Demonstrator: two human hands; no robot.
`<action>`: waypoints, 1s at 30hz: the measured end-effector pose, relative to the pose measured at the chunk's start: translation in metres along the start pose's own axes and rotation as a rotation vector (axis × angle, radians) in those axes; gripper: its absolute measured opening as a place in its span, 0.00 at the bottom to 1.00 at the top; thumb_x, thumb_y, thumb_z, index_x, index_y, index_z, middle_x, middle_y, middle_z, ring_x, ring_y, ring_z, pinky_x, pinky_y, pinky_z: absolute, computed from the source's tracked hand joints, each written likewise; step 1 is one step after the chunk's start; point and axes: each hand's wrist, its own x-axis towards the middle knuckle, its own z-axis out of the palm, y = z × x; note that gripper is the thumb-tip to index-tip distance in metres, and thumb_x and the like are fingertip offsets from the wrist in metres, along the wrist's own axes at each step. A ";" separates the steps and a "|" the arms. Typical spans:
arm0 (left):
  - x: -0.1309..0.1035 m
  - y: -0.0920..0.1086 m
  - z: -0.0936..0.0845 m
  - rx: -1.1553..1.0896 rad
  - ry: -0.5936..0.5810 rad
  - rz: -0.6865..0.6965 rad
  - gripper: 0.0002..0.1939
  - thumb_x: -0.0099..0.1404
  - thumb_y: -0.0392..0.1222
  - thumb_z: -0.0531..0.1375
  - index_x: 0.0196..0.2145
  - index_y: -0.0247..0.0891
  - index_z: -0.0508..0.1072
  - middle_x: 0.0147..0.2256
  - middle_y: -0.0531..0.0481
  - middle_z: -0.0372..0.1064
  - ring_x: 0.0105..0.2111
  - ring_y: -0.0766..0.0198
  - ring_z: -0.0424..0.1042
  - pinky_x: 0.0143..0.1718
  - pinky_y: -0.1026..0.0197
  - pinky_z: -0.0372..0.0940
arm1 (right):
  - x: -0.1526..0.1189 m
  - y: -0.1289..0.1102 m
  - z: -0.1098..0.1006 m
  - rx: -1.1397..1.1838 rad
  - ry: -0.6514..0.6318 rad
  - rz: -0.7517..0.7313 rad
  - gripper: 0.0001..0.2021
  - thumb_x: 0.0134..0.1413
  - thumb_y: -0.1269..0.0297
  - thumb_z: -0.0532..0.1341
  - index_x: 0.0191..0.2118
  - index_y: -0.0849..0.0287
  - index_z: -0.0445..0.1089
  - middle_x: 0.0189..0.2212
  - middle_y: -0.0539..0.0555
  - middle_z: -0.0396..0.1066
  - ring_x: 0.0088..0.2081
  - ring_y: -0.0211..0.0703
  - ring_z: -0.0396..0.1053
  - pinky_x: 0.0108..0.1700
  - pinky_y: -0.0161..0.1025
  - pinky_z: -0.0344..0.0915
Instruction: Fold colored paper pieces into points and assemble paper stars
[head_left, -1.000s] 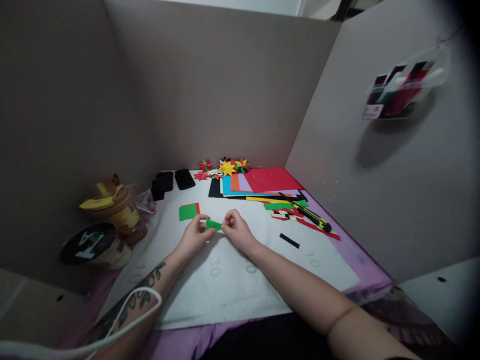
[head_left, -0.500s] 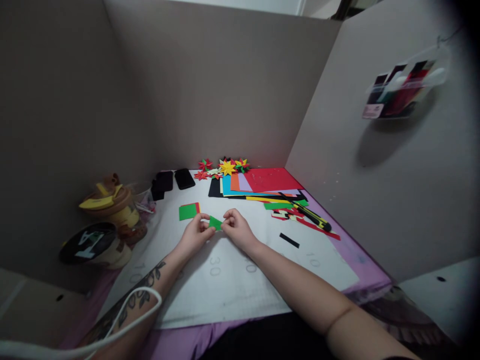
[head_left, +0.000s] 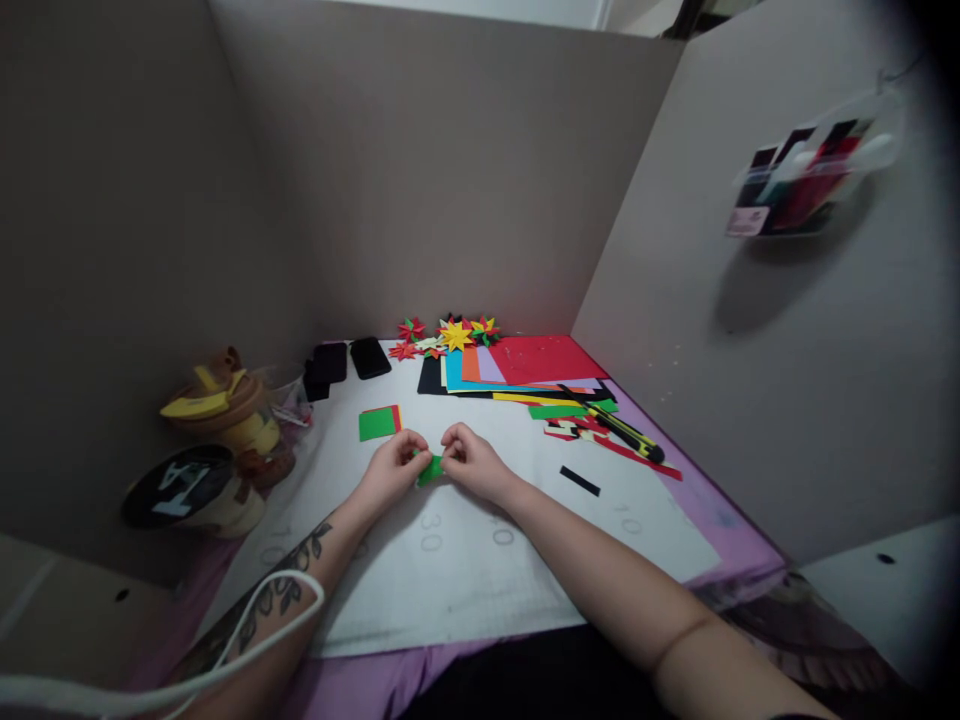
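Observation:
A small piece of green paper is pinched between my two hands, above the white sheet on the table. My left hand grips its left side between thumb and fingers. On the right side my right hand holds it the same way. Fingers cover part of the paper, so its full shape is hidden. Just beyond my left hand lies a stack of paper squares, green on top with red and yellow edges showing.
Folded paper stars stand at the back beside coloured sheets. A yellow-black utility knife rests over paper scraps at right, near a black strip. Two dark phone-like objects lie back left; caps sit at left.
The green paper has turned in my fingers and dipped slightly towards me; less of its triangular face shows. Both hands still hold it, in nearly the same place.

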 end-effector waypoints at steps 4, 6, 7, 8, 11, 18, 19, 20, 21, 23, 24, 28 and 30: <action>-0.005 0.010 0.001 -0.026 -0.098 -0.037 0.05 0.52 0.39 0.59 0.27 0.36 0.66 0.22 0.56 0.63 0.22 0.70 0.61 0.23 0.68 0.55 | 0.002 0.000 0.001 0.006 0.114 -0.024 0.08 0.41 0.70 0.58 0.31 0.57 0.59 0.24 0.44 0.60 0.25 0.34 0.59 0.29 0.32 0.56; -0.006 0.011 0.001 -0.018 -0.112 -0.063 0.05 0.52 0.39 0.58 0.28 0.35 0.70 0.22 0.54 0.65 0.22 0.69 0.62 0.24 0.67 0.56 | 0.003 0.000 0.000 0.006 0.141 -0.038 0.06 0.42 0.69 0.58 0.29 0.57 0.59 0.23 0.44 0.59 0.25 0.34 0.58 0.29 0.32 0.56; -0.006 0.011 0.000 -0.002 -0.113 -0.079 0.06 0.52 0.39 0.57 0.29 0.35 0.72 0.23 0.53 0.66 0.22 0.69 0.62 0.24 0.67 0.56 | 0.003 0.000 0.000 0.012 0.142 -0.044 0.05 0.42 0.69 0.58 0.29 0.57 0.60 0.23 0.44 0.59 0.26 0.35 0.59 0.29 0.33 0.57; -0.005 0.011 0.000 0.013 -0.104 -0.095 0.08 0.52 0.39 0.57 0.29 0.35 0.74 0.23 0.53 0.68 0.22 0.68 0.63 0.25 0.66 0.57 | 0.003 0.000 0.000 0.021 0.138 -0.050 0.04 0.43 0.69 0.58 0.29 0.57 0.61 0.24 0.45 0.60 0.26 0.35 0.59 0.30 0.33 0.57; -0.004 0.009 0.000 0.000 -0.019 -0.136 0.10 0.51 0.39 0.57 0.30 0.35 0.76 0.24 0.51 0.70 0.22 0.67 0.64 0.24 0.66 0.57 | 0.002 0.001 -0.001 0.053 0.100 -0.053 0.05 0.45 0.70 0.55 0.30 0.58 0.66 0.26 0.47 0.65 0.29 0.37 0.63 0.33 0.35 0.60; -0.003 0.010 -0.002 -0.260 -0.003 -0.200 0.14 0.50 0.38 0.57 0.34 0.34 0.76 0.31 0.47 0.74 0.29 0.63 0.70 0.31 0.63 0.63 | 0.001 0.001 0.000 0.045 0.087 -0.058 0.08 0.43 0.72 0.56 0.30 0.58 0.70 0.30 0.50 0.70 0.32 0.40 0.67 0.36 0.37 0.64; -0.004 0.011 -0.002 -0.272 -0.025 -0.188 0.14 0.49 0.37 0.58 0.35 0.34 0.76 0.33 0.46 0.74 0.31 0.61 0.70 0.33 0.63 0.64 | 0.002 0.002 0.001 0.045 0.103 -0.054 0.07 0.42 0.72 0.57 0.30 0.58 0.71 0.30 0.50 0.71 0.32 0.39 0.67 0.36 0.37 0.64; -0.004 0.012 -0.002 -0.272 -0.049 -0.167 0.15 0.48 0.36 0.59 0.36 0.34 0.75 0.34 0.46 0.74 0.33 0.61 0.71 0.34 0.62 0.64 | 0.002 0.002 0.001 0.045 0.119 -0.051 0.07 0.42 0.72 0.57 0.30 0.58 0.71 0.30 0.50 0.71 0.31 0.39 0.67 0.35 0.36 0.64; -0.005 0.013 -0.002 -0.265 -0.071 -0.138 0.16 0.47 0.35 0.60 0.37 0.35 0.75 0.35 0.46 0.74 0.34 0.60 0.71 0.35 0.62 0.64 | 0.002 0.002 0.001 0.046 0.133 -0.050 0.07 0.41 0.72 0.57 0.29 0.58 0.71 0.30 0.50 0.71 0.31 0.39 0.67 0.34 0.36 0.64; -0.006 0.014 -0.002 -0.225 -0.092 -0.076 0.17 0.47 0.34 0.62 0.38 0.36 0.74 0.36 0.46 0.74 0.35 0.59 0.71 0.37 0.61 0.65 | 0.003 0.002 0.000 0.045 0.157 -0.052 0.07 0.41 0.73 0.58 0.29 0.58 0.71 0.29 0.50 0.71 0.30 0.39 0.67 0.34 0.36 0.63; -0.006 0.014 -0.002 -0.194 -0.085 -0.047 0.17 0.47 0.34 0.62 0.38 0.36 0.74 0.36 0.46 0.73 0.36 0.59 0.71 0.38 0.60 0.65 | 0.003 0.001 0.000 0.043 0.165 -0.056 0.07 0.40 0.72 0.58 0.28 0.58 0.71 0.29 0.50 0.71 0.30 0.39 0.67 0.34 0.36 0.63; -0.006 0.013 -0.001 -0.051 0.004 0.026 0.12 0.48 0.36 0.63 0.34 0.36 0.74 0.34 0.46 0.73 0.35 0.59 0.71 0.38 0.59 0.66 | 0.003 -0.001 -0.002 0.037 0.182 -0.076 0.06 0.41 0.71 0.59 0.28 0.58 0.72 0.29 0.51 0.72 0.32 0.41 0.68 0.35 0.37 0.64; -0.007 0.015 -0.001 0.028 0.059 0.064 0.08 0.48 0.37 0.63 0.30 0.36 0.75 0.32 0.47 0.73 0.34 0.59 0.71 0.38 0.60 0.66 | 0.002 0.000 -0.001 0.043 0.183 -0.083 0.05 0.42 0.70 0.60 0.29 0.58 0.73 0.30 0.52 0.72 0.33 0.41 0.68 0.36 0.37 0.64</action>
